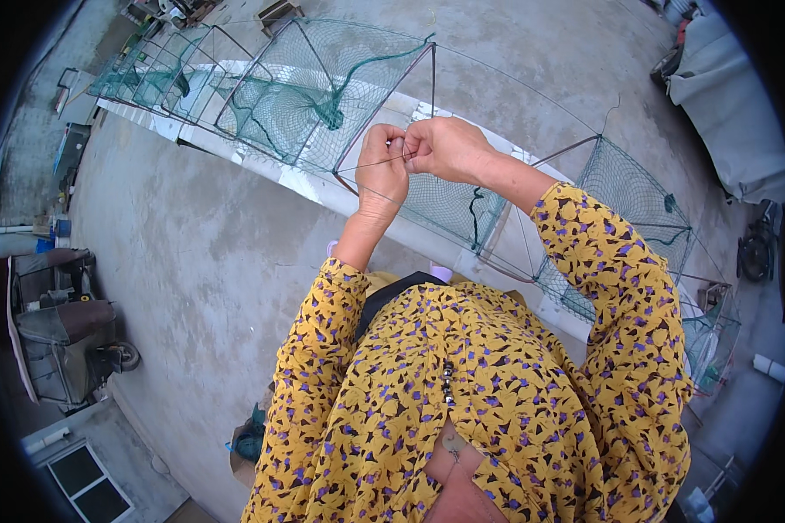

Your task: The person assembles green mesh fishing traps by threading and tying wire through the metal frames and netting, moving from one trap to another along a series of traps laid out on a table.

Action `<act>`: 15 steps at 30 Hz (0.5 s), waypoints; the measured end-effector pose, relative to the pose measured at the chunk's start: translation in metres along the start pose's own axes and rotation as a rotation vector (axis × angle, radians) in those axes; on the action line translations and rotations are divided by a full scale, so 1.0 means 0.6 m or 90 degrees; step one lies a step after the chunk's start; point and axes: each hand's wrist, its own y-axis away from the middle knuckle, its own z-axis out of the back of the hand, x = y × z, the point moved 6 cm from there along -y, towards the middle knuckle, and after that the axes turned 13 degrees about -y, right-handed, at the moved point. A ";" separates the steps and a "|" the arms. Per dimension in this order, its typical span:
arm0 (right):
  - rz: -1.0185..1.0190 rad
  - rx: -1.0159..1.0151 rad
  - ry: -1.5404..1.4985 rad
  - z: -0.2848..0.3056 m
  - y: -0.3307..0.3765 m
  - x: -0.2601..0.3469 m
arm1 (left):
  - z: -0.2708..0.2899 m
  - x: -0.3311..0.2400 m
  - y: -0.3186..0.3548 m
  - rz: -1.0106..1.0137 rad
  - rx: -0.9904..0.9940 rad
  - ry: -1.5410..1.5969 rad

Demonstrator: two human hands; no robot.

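Observation:
A long fishing net trap (288,96) of green mesh stretched over dark rectangular frames runs across the view from far left to near right. My left hand (380,173) and my right hand (445,148) meet above it, beside one of the frames. Fingers of both hands are pinched together on a thin dark cord (377,163) that runs along the trap. The exact grip at the fingertips is partly hidden. Thicker dark green rope (366,63) hangs in the mesh beyond my hands.
Under the trap lies a long white board (301,181) on the concrete floor (183,235). A parked three-wheeled scooter (65,327) is at the left. Grey covered goods (733,105) stand at the far right. A box with green netting (248,440) sits near my left side.

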 end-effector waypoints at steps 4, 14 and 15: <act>0.120 -0.150 0.202 0.012 0.005 0.022 | 0.003 -0.004 0.004 0.018 0.027 0.021; 0.261 -0.146 0.127 -0.010 -0.004 0.037 | 0.007 -0.014 0.020 0.223 0.147 0.159; 0.264 -0.147 0.129 -0.006 -0.005 0.034 | 0.005 -0.010 0.020 0.221 0.144 0.159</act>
